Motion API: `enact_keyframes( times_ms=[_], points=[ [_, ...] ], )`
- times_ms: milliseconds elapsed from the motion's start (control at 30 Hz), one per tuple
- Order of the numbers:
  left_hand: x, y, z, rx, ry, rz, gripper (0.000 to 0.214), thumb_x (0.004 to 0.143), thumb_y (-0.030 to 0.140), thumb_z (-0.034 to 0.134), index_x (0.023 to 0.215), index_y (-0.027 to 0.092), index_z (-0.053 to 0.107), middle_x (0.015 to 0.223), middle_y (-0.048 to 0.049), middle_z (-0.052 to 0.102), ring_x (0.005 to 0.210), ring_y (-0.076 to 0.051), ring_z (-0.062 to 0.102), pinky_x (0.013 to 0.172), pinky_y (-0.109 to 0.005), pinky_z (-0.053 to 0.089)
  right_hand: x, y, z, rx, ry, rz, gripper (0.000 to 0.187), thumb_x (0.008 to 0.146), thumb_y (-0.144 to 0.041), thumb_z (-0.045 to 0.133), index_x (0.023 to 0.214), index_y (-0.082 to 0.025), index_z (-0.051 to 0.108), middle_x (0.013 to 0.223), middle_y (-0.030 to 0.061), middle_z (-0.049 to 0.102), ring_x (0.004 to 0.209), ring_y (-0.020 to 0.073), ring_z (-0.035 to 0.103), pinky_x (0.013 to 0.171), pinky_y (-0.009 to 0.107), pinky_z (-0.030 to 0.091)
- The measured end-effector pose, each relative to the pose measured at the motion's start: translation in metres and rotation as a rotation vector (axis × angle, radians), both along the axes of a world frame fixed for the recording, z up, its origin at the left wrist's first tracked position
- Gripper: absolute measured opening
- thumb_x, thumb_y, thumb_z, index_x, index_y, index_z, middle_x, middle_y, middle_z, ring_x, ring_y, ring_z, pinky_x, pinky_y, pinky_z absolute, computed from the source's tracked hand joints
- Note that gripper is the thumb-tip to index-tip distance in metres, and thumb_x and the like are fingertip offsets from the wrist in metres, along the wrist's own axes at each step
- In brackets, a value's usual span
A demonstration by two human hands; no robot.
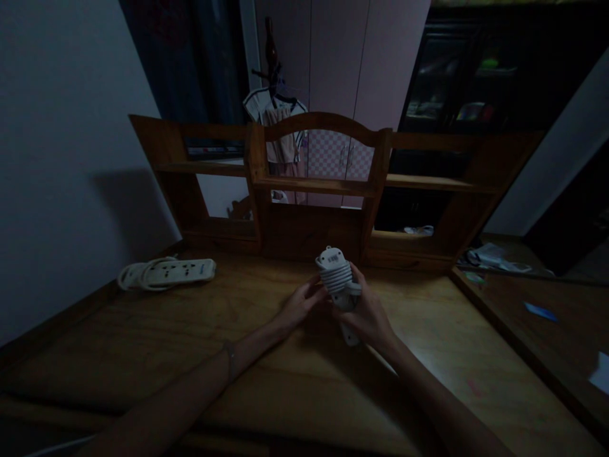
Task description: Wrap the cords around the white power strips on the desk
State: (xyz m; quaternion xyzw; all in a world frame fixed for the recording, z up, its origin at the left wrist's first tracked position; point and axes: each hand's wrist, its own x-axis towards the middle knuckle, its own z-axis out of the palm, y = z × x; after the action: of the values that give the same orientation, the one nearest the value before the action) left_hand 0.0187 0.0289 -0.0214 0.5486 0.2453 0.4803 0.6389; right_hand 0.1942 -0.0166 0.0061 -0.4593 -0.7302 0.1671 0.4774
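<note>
Hutch: my landmark; wooden desk hutch (316, 120), arched mid. top, along far side of wooden desk (266, 400).
Held strip: white pwr strip (343, 302), in front of hutch's mid. bay, a bit R of its centre. Tilted: printed end up twd hutch, other end down twd me. Can't tell if low end touches desk.
Coil: white cord (335, 277), several snug turns round strip's upper part; what looks like its plug (354, 289) sits at coil's R side.
R hand: my right hand (371, 316) grasps strip from the side nearer hutch's R end, fingers wrapped round it.
L hand: my left hand (299, 307) on strip's other side, fingers half bent, tips by coil; can't tell if they press on it. Bracelet (231, 360) on that wrist.
2nd strip: spare pwr strip (184, 271) lies on desk in front of hutch's L end, sockets showing, cord looped loosely.
Behind hutch: hung clothes (280, 130), pink wardrobe (340, 63); dk glass-door cabinet (428, 82) back R.
R of hutch: blue card (540, 311), on brown side surface.
</note>
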Motion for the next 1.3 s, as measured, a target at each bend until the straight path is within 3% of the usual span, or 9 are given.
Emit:
enact_keyframes(
  times_ms=[167,433,567,767,1100,1300],
  points=[
    [-0.002,0.005,-0.008,-0.212,0.053,-0.099,0.053,0.087,0.058,0.054,0.119,0.016,0.06,0.111,-0.0151,0.067,0.095,-0.027,0.067,0.078,-0.04,0.056,0.012,0.012,-0.007,-0.09,0.017,-0.134,0.083,0.068,-0.025,0.071,0.143,-0.018,0.037,0.116,0.0109,0.065,0.098,0.0264,0.065,0.083,0.039,0.052],
    [-0.008,0.007,-0.013,-0.182,0.171,-0.112,0.052,0.088,0.06,0.051,0.107,0.014,0.064,0.11,-0.0153,0.064,0.073,-0.02,0.068,0.064,-0.032,0.055,0.064,0.041,-0.02,-0.113,-0.082,-0.438,0.055,0.07,-0.037,0.069,0.121,-0.021,0.058,0.101,0.0063,0.07,0.09,0.0263,0.067,0.078,0.038,0.052],
    [-0.006,0.011,-0.021,-0.18,0.184,-0.14,0.051,0.084,0.059,0.057,0.095,0.01,0.066,0.095,-0.0138,0.066,0.065,-0.017,0.065,0.059,-0.029,0.053,0.083,0.044,-0.02,-0.193,-0.177,-0.55,0.057,0.068,-0.042,0.07,0.119,-0.017,0.058,0.104,0.01,0.069,0.095,0.0287,0.066,0.078,0.037,0.051],
    [-0.004,0.013,-0.025,-0.184,0.201,-0.148,0.047,0.08,0.054,0.064,0.087,0.007,0.066,0.079,-0.0106,0.065,0.061,-0.016,0.062,0.054,-0.026,0.05,0.094,0.049,-0.025,-0.271,-0.21,-0.586,0.056,0.068,-0.045,0.07,0.115,-0.015,0.061,0.103,0.0118,0.069,0.094,0.0296,0.066,0.075,0.034,0.051],
    [-0.003,0.013,-0.026,-0.193,0.206,-0.181,0.045,0.08,0.051,0.065,0.089,0.007,0.066,0.073,-0.009,0.064,0.059,-0.016,0.061,0.054,-0.026,0.049,0.101,0.058,-0.03,-0.305,-0.189,-0.608,0.057,0.068,-0.044,0.069,0.117,-0.017,0.061,0.106,0.0089,0.069,0.095,0.0267,0.065,0.077,0.032,0.051],
    [-0.003,0.012,-0.026,-0.188,0.213,-0.18,0.044,0.081,0.05,0.063,0.089,0.007,0.066,0.071,-0.0088,0.064,0.057,-0.015,0.06,0.053,-0.026,0.048,0.109,0.061,-0.029,-0.302,-0.179,-0.68,0.063,0.069,-0.046,0.068,0.123,-0.016,0.057,0.112,0.0121,0.067,0.101,0.0295,0.064,0.082,0.036,0.05]
  ],
)
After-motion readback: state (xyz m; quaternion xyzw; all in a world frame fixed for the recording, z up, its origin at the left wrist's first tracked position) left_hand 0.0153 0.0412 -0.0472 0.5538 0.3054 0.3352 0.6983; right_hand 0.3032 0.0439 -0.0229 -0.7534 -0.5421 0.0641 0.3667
